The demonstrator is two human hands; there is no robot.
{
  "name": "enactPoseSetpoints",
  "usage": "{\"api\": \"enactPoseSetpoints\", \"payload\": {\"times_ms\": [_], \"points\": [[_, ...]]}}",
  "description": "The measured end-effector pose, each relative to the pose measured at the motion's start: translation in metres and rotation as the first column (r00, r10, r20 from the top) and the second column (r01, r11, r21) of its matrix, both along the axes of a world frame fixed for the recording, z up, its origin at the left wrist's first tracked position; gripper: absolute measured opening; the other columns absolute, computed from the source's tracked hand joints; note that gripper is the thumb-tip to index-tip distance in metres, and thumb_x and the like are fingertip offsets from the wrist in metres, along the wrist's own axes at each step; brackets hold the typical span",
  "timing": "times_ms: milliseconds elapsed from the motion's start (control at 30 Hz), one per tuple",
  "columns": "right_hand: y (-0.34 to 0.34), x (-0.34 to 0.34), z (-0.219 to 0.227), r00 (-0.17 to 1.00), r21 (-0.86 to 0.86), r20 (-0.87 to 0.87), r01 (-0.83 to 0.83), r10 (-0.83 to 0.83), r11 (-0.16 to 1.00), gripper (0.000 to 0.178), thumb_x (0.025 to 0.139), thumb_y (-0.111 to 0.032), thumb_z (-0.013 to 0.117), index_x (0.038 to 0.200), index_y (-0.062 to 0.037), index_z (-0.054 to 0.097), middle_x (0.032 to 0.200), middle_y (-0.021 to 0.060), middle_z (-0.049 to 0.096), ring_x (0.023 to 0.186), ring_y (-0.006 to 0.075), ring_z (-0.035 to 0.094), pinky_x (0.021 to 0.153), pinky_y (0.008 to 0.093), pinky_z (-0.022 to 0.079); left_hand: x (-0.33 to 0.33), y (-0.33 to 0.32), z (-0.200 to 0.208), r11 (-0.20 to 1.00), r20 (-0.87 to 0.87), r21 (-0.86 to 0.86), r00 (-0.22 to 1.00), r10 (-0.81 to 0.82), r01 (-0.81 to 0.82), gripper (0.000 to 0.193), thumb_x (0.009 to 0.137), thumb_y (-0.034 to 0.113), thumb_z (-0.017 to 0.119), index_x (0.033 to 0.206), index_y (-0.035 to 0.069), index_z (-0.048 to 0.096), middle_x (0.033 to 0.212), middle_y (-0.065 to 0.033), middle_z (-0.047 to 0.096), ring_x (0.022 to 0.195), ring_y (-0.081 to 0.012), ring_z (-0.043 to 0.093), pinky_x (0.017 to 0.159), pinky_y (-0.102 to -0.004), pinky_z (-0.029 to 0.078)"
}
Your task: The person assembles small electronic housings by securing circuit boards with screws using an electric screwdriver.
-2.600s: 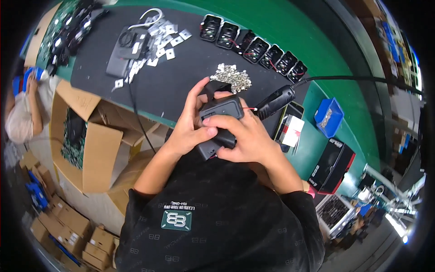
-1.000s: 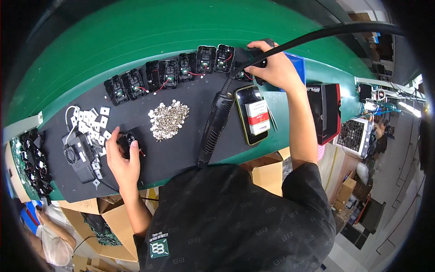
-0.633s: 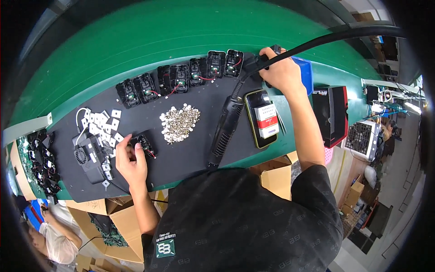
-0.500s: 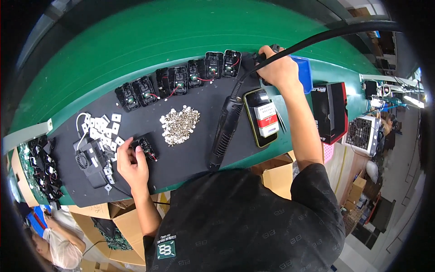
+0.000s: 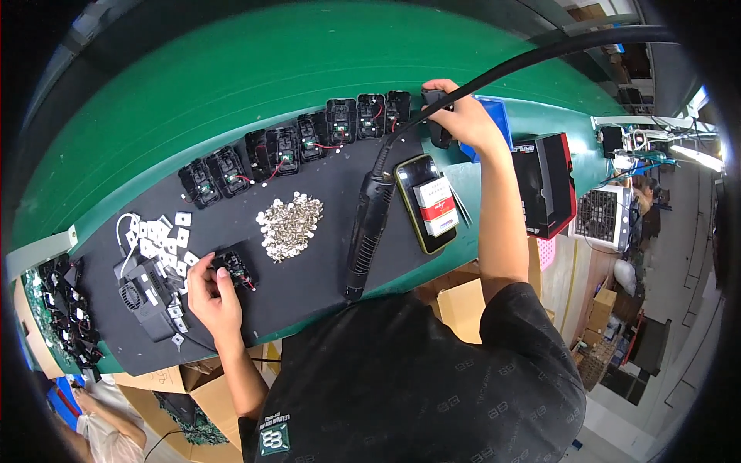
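1. Green counter (image 5: 552, 116) runs right across the view, bending with the fisheye.
2. Dark mat (image 5: 324, 177) lies on top of it.
3. Row of open black casings (image 5: 285, 149) along the mat's far edge, red wires showing.
4. Right hand (image 5: 463, 119) is wrapped round a black block (image 5: 441, 134), just past the row's right end.
5. Left hand (image 5: 216, 305) has its fingers curled, gripping the edge of one loose casing (image 5: 238, 269) over the mat.
6. Tiny screws (image 5: 289, 226) heaped nearby.

Black plastic casing (image 5: 235, 268); matt mat (image 5: 309, 282); shiny metal bits (image 5: 289, 226)
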State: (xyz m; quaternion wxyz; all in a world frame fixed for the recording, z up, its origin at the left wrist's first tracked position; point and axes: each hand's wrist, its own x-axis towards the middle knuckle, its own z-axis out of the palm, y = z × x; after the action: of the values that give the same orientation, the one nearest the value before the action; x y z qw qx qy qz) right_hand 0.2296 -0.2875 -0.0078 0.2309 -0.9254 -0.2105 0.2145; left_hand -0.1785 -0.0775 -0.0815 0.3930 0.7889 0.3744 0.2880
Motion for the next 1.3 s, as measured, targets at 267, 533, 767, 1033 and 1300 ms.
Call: {"api": "enactPoseSetpoints", "payload": {"times_ms": [267,533,767,1033,1300], "points": [[-0.019,0.013,-0.012,0.969,-0.042,0.187,-0.155,0.160,0.987,0.060,0.075,-0.024,0.067,0.132,-0.0130,0.051,0.105,0.0189,0.066,0.098,0.0321,0.063,0.090,0.0370,0.048,-0.003,0.002,-0.001,1.000,-0.030,-0.028,1.000,-0.006,0.005,0.023,0.086,0.002,0.059,0.108,0.000,0.063,0.079,-0.0024,0.052,0.058,-0.0071,0.044,0.049,-0.0213,0.035],[-0.019,0.011,0.020,0.963,-0.140,0.035,-0.259,0.267,0.955,0.077,0.074,-0.025,0.068,0.144,-0.0116,0.038,0.107,0.0226,0.066,0.098,0.0348,0.064,0.091,0.0380,0.046,-0.004,0.001,-0.004,0.997,-0.035,-0.073,0.999,0.013,-0.016,0.024,0.086,0.001,0.059,0.109,0.000,0.063,0.080,-0.0025,0.054,0.060,-0.0061,0.045,0.050,-0.0202,0.037],[-0.018,0.006,0.032,0.965,-0.188,0.023,-0.253,0.262,0.949,0.077,0.073,-0.028,0.068,0.141,-0.0060,0.039,0.111,0.0242,0.064,0.111,0.0339,0.060,0.099,0.0372,0.043,-0.003,0.000,-0.002,0.995,-0.055,-0.089,0.998,0.042,-0.047,0.025,0.085,0.000,0.059,0.110,0.000,0.063,0.083,-0.0042,0.057,0.062,-0.0073,0.050,0.051,-0.0205,0.040],[-0.007,0.002,0.035,0.909,-0.363,0.171,-0.301,0.380,0.882,0.066,0.071,-0.027,0.067,0.132,-0.0121,0.048,0.120,0.0198,0.060,0.105,0.0385,0.061,0.093,0.0415,0.049,-0.004,0.000,-0.003,0.997,-0.015,-0.075,0.999,0.035,-0.036,0.025,0.086,0.001,0.059,0.110,-0.001,0.062,0.084,-0.0046,0.058,0.063,-0.0080,0.052,0.053,-0.0206,0.041],[-0.025,-0.010,0.027,0.482,-0.690,0.223,-0.536,0.847,0.487,0.048,0.069,-0.018,0.068,0.115,-0.0044,0.063,0.127,0.0093,0.058,0.103,0.0270,0.061,0.078,0.0369,0.057,-0.004,0.000,-0.006,0.997,0.001,-0.079,1.000,0.025,-0.025,0.025,0.086,0.000,0.059,0.111,-0.001,0.062,0.087,-0.0056,0.059,0.066,-0.0079,0.053,0.054,-0.0204,0.043]]}}
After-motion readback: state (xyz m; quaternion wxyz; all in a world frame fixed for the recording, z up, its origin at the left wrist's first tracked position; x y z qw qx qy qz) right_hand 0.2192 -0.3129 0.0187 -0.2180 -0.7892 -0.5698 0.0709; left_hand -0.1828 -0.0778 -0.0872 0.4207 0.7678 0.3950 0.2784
